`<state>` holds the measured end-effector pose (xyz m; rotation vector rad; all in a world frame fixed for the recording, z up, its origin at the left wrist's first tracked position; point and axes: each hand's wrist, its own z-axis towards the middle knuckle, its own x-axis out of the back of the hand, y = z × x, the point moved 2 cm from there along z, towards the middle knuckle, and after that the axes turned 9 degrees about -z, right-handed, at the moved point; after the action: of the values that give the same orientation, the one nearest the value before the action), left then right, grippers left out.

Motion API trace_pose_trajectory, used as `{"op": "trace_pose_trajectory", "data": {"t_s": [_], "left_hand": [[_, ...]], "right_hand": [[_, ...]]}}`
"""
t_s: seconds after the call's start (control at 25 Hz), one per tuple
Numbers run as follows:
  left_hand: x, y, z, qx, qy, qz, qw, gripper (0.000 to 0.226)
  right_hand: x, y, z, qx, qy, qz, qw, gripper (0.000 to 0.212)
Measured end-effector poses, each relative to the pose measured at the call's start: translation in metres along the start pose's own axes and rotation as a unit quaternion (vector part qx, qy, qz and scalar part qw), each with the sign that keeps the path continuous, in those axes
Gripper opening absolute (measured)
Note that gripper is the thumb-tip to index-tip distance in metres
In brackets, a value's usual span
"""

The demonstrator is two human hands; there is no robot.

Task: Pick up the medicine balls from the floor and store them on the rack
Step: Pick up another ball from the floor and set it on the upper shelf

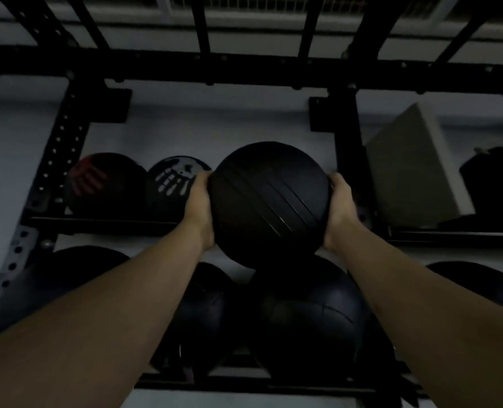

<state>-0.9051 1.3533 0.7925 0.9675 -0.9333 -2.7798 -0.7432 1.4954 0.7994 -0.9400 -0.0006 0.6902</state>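
A black medicine ball (269,201) with diagonal grooves is held up in front of the black metal rack (59,148), at the height of its upper shelf. My left hand (200,207) presses its left side and my right hand (340,210) its right side. Two balls sit on that upper shelf to the left: one with a white handprint (170,184), close beside my left hand, and one with a red handprint (97,181). Below, on the lower shelf, lie more dark balls (309,316), partly hidden by my forearms.
A grey box (415,169) stands on the shelf right of the rack's upright post (347,136), with a dark object (494,184) beside it. A heavy crossbeam (244,69) runs overhead. The white wall lies behind the rack. The scene is dim.
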Motion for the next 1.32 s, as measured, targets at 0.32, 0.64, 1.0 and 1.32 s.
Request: {"op": "trace_pose_trajectory", "data": {"t_s": [0.32,0.64,1.0,1.32], "left_hand": [[-0.014,-0.020,0.126,-0.069,0.048,0.012,0.996,0.052],[-0.018,-0.060,0.244,-0.135,0.047,0.015,0.990,0.027],[-0.019,-0.056,0.289,-0.357,-0.001,0.142,0.923,0.018],[-0.008,-0.088,0.318,-0.369,-0.103,0.347,0.856,0.027]], "right_hand": [[-0.026,0.007,0.131,0.039,-0.060,0.040,0.997,0.041],[-0.028,0.058,0.238,0.056,0.003,0.092,0.994,0.041],[-0.056,0.038,0.278,0.349,0.090,-0.015,0.933,0.028],[-0.082,0.071,0.317,0.286,-0.071,-0.333,0.896,0.064]]}}
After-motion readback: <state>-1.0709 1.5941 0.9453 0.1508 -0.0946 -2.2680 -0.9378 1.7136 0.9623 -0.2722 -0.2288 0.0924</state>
